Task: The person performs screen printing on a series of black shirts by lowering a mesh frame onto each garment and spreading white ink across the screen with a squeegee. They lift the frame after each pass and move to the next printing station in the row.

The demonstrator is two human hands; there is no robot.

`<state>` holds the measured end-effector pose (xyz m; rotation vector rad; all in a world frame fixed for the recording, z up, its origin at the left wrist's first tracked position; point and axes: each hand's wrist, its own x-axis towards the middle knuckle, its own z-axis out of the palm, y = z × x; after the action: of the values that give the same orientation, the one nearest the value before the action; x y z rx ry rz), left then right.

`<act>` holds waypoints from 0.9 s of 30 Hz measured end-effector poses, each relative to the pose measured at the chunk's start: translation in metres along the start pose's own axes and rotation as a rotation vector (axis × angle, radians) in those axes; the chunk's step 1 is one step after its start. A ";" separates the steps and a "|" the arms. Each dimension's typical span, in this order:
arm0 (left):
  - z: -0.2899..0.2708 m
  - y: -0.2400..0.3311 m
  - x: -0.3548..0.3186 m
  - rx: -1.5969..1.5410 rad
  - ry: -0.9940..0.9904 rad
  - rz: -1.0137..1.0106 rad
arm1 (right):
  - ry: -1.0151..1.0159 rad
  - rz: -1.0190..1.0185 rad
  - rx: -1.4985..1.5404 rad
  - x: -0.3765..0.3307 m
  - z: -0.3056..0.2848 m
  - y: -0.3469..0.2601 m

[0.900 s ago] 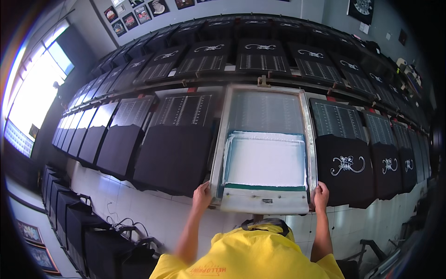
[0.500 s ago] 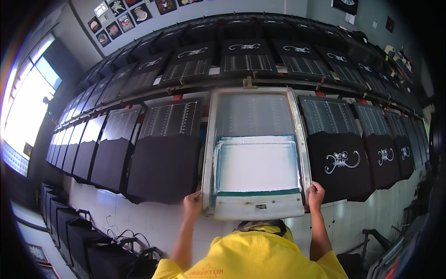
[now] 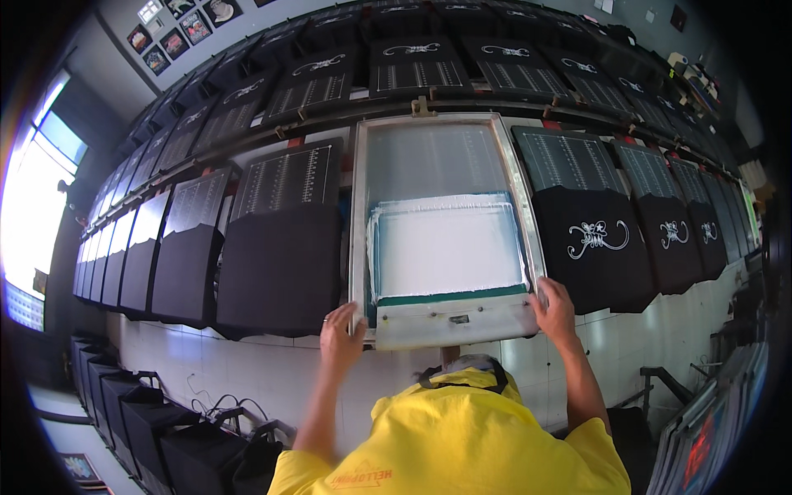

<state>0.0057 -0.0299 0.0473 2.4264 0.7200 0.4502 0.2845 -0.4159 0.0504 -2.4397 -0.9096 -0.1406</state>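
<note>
A screen-printing frame [image 3: 359, 239] lies in front of me, with white ink [image 3: 450, 252] spread over the near half of its mesh. Teal edging borders the ink. Across the frame's near end runs a wide pale plate [image 3: 421, 327] with small screws. My left hand [image 3: 340, 337] is at the near left corner, its fingers spread and the thumb beside the frame. On the near right corner rests my right hand [image 3: 556, 312], fingers stretched along the rail and the thumb toward the plate. Neither hand is wrapped round the frame. What lies under the screen is hidden.
Black shirts on boards stand in rows; one to the left [image 3: 280, 268] is plain, one to the right [image 3: 590, 268] bears a white scroll print. A rail [image 3: 305, 128] runs behind the frame. Black box-like shapes [image 3: 194, 450] and cables stand at lower left, stacked panels [image 3: 701, 421] at lower right.
Both hands have loosened from the frame's sides, and their fingers have come apart. The whole scene sits higher and slightly farther left in the view.
</note>
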 end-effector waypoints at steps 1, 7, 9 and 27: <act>-0.008 0.019 -0.007 0.028 -0.109 0.060 | -0.109 -0.117 0.007 -0.005 -0.013 -0.010; -0.017 0.056 -0.019 0.260 -0.495 0.374 | -0.483 -0.398 -0.247 -0.014 -0.023 -0.031; -0.008 0.049 -0.012 0.285 -0.481 0.442 | -0.544 -0.399 -0.228 -0.007 -0.026 -0.027; -0.012 0.066 0.090 0.161 -0.393 0.254 | -0.458 -0.187 -0.166 0.078 -0.038 -0.067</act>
<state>0.0983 -0.0184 0.1104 2.6579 0.2893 0.0016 0.3047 -0.3474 0.1332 -2.5844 -1.3716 0.3025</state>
